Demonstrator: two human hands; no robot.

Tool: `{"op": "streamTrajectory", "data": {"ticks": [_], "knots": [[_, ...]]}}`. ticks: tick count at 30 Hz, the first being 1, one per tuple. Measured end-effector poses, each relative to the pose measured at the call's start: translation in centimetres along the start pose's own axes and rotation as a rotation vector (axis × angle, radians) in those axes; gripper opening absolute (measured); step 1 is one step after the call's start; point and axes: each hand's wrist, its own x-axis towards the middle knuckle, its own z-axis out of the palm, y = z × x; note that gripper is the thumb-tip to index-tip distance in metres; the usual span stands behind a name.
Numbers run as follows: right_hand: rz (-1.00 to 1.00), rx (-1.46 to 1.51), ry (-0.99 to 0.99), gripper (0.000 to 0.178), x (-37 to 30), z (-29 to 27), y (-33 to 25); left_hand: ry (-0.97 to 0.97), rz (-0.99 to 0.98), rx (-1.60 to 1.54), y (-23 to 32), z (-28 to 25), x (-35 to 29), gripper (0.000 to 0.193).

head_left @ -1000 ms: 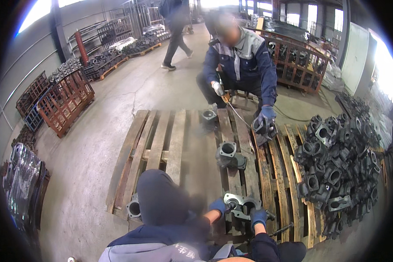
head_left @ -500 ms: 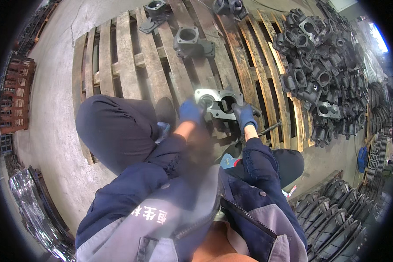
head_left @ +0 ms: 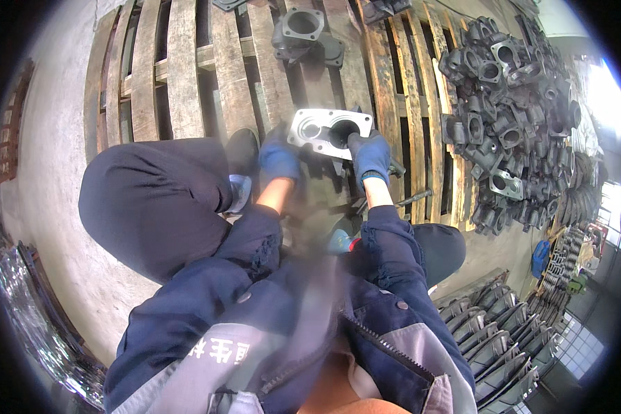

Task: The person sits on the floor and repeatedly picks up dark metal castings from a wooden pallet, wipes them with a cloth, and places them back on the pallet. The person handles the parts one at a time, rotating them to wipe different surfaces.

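Observation:
A metal casting (head_left: 337, 150) with a bright flat flange face, one large bore and a smaller recessed circle is held above the wooden pallet (head_left: 184, 93), its face turned up. My left hand (head_left: 280, 157), in a blue and dark work glove, is closed at the casting's left end; its fingertips are partly hidden. The same kind of glove covers my right hand (head_left: 371, 155), which grips the right end beside the large bore. The casting's darker body shows below the flange. Beyond it, a dark flanged casting (head_left: 298, 41) sits on the pallet.
A large heap of dark castings (head_left: 493, 131) lies on the right. A rod-like tool handle (head_left: 415, 197) lies near my right hand. Ribbed dark parts (head_left: 497, 338) are stacked at lower right, and shiny wrapped material (head_left: 38, 324) stands at lower left.
The view has shifted, moving the pallet up in the picture. The held casting has tilted, so its bright face shows more fully. My left hand has moved outward to the casting's left end.

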Motion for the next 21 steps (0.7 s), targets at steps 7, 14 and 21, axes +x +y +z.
{"op": "streamTrajectory", "data": {"ticks": [7,14,21], "knots": [[0.04,0.001,-0.127,0.049,-2.7,-1.2,-4.6,-0.29,-0.087,0.224,3.9,-1.3,-0.5,0.054],[0.051,0.141,-0.197,0.052,-1.5,-1.0,-3.4,-0.248,0.049,-0.089,-1.4,1.8,0.2,0.054],[0.203,0.477,-0.012,0.039,5.5,-1.2,4.5,0.159,-0.576,-0.786,-0.2,0.3,2.0,0.029]]}}
